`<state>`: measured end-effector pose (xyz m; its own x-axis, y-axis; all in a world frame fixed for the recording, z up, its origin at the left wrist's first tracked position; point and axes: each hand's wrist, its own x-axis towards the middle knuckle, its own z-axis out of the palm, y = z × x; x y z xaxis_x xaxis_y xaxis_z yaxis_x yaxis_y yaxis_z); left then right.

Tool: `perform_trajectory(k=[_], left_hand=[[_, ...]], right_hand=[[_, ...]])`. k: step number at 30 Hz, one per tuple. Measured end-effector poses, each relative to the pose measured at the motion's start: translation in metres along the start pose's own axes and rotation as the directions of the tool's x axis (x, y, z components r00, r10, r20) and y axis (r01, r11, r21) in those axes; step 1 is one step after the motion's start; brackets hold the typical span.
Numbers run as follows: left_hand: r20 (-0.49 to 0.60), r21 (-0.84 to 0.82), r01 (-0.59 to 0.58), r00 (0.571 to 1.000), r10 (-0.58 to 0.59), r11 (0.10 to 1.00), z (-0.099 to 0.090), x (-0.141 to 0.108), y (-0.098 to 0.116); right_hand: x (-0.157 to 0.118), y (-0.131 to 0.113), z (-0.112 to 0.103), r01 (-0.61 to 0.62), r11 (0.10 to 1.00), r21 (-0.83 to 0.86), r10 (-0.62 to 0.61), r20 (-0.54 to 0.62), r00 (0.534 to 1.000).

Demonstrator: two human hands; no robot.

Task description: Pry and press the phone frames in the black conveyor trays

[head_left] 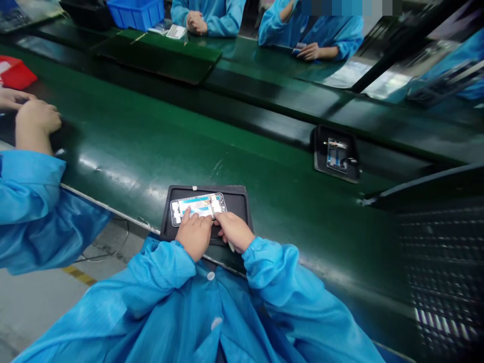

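Observation:
A smartphone frame with its inner parts exposed [198, 205] lies slightly askew in a black tray [239, 201] at the bench's near edge. My left hand [194, 236] rests on the phone's lower edge, fingers stretched out over its face. To the right, my right hand [236, 231] is closed, with its fingertips at the phone's lower right corner. A pale, thin end sticks out beneath that hand; the rest of this slim object is hidden by the fingers, so its kind cannot be made out.
Another black tray [318, 156] with an opened phone [336, 154] stands further right on the green bench [151, 136]. A co-worker's hands [40, 118] are at left near a red bin [17, 71]. Across sit two people in blue coats, near a blue crate [136, 14].

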<state>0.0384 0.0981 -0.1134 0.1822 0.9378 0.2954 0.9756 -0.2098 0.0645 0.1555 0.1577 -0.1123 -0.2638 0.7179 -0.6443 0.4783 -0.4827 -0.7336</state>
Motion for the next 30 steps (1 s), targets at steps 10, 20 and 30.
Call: perform_trajectory(k=[10, 20, 30], left_hand=[[-0.095, 0.051, 0.031, 0.995, -0.026, 0.998, 0.01, 0.005, -0.007], [0.11, 0.057, 0.005, 0.994, -0.012, 0.998, 0.01, 0.01, -0.005], [0.184, 0.04, 0.011, 0.983, -0.018, 0.999, 0.006, 0.014, -0.004]], right_hand=[[0.003, -0.002, -0.003, 0.07, 0.996, 0.055, -0.068, -0.035, 0.997], [0.007, 0.007, -0.007, 0.42, 0.883, 0.208, -0.233, -0.582, 0.779], [0.014, 0.026, 0.005, 0.609, 0.79, 0.071, -0.454, -0.6, 0.659]])
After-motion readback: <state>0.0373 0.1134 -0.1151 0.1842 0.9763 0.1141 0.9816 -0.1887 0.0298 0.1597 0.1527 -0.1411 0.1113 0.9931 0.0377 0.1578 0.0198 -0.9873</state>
